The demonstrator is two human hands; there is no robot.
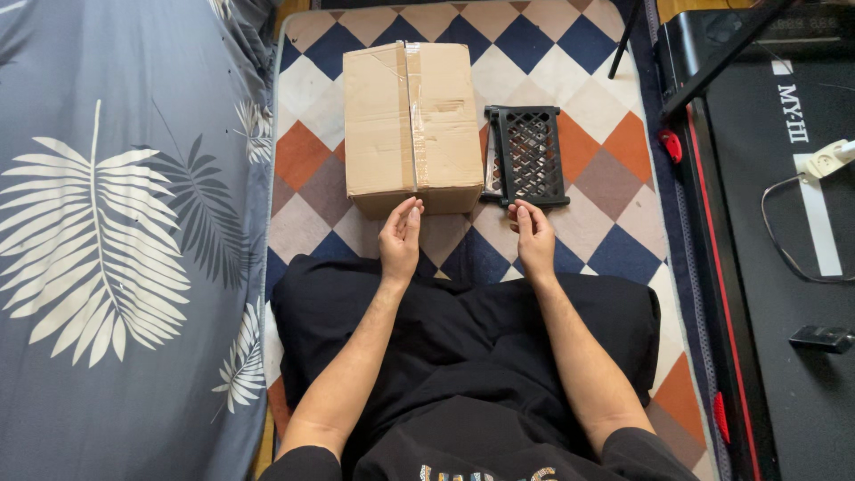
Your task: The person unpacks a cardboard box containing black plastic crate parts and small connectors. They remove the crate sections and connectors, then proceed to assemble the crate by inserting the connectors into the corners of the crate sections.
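The supporting surface is a rug (614, 191) laid on the floor, patterned in diamonds of navy, cream, orange, tan and grey-brown. A closed cardboard box (411, 125) rests directly on it, upper centre, its top seam sealed with clear tape running front to back. Just beside the box, on its right and touching or nearly touching it, a black plastic lattice panel (528, 156) lies flat on the rug. A seated person's legs in black cloth (463, 330) cover the rug's near portion. A grey bedcover with pale leaf print (116, 249) borders the rug's left edge; a black treadmill deck (766, 267) borders its right.
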